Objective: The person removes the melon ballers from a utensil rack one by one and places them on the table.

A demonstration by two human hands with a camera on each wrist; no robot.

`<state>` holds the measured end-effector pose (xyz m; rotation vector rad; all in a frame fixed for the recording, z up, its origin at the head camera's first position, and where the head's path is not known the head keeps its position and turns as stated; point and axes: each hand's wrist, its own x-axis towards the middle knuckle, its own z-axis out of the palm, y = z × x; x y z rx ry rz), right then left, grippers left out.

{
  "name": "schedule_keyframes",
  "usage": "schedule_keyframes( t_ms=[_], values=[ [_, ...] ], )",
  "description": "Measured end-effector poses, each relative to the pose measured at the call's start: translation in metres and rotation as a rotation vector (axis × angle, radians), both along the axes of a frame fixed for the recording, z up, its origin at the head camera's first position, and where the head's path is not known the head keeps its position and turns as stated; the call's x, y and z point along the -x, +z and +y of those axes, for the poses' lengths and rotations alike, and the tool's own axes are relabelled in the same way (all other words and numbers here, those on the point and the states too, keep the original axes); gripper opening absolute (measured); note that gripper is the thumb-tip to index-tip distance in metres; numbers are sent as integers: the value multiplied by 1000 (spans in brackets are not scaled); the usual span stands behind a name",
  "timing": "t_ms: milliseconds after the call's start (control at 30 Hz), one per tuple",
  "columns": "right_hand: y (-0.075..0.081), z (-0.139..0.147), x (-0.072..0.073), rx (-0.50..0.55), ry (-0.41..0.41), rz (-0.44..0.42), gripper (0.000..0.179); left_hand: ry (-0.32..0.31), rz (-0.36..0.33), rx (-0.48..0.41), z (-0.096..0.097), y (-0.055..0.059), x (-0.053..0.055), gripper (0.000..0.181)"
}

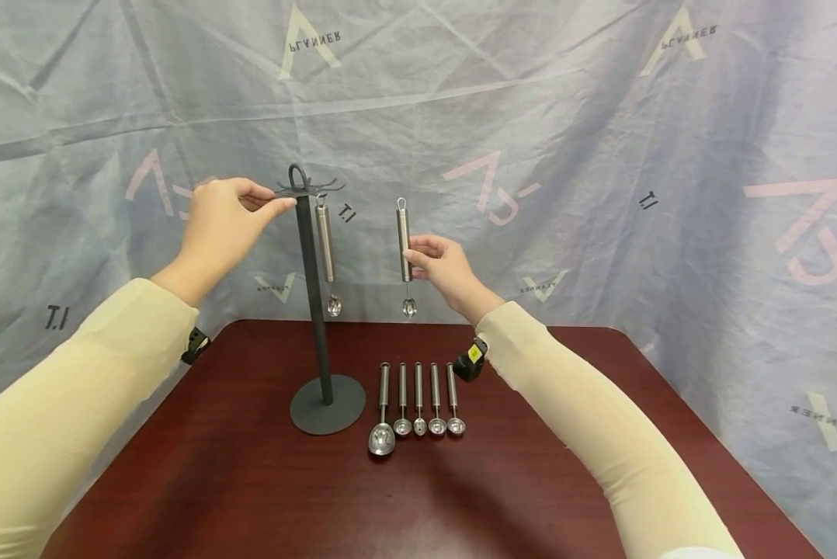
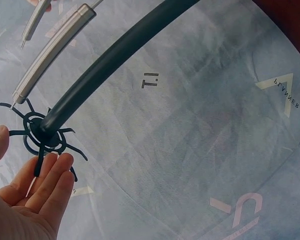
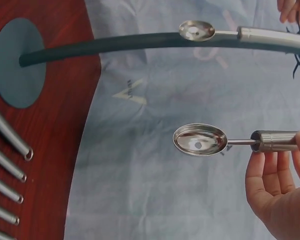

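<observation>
At the left stands a dark grey utensil stand (image 1: 313, 295) with a ring of curved hooks at its top. My left hand (image 1: 214, 225) pinches the hooks' edge between thumb and fingers. One melon baller (image 1: 326, 244) hangs from a hook on the right side, bowl down. To its right, my right hand (image 1: 449, 273) holds another melon baller (image 1: 404, 233) upright by its steel handle, loop up and apart from the stand. In the right wrist view, the held baller's oval bowl (image 3: 200, 140) shows a small hole.
Several steel scoops lie in a row on the dark red table (image 1: 516, 450), handles pointing away; the leftmost scoop (image 1: 382, 439) has the largest bowl. The stand's round base (image 1: 328, 407) is left of them. A grey printed cloth (image 1: 565, 116) hangs behind.
</observation>
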<state>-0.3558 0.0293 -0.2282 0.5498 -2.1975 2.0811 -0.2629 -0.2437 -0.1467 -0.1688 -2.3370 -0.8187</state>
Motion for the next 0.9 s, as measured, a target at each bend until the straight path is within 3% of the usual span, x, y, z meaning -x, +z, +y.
schedule_keyframes(
  t_ms=[400, 900],
  values=[
    [-18, 24, 7, -24, -51, -50, 33, -2, 21, 4, -2, -1, 1, 52],
    [-28, 54, 5, -61, -102, -85, 35, 9, 16, -10, -1, -2, 3, 53]
  ],
)
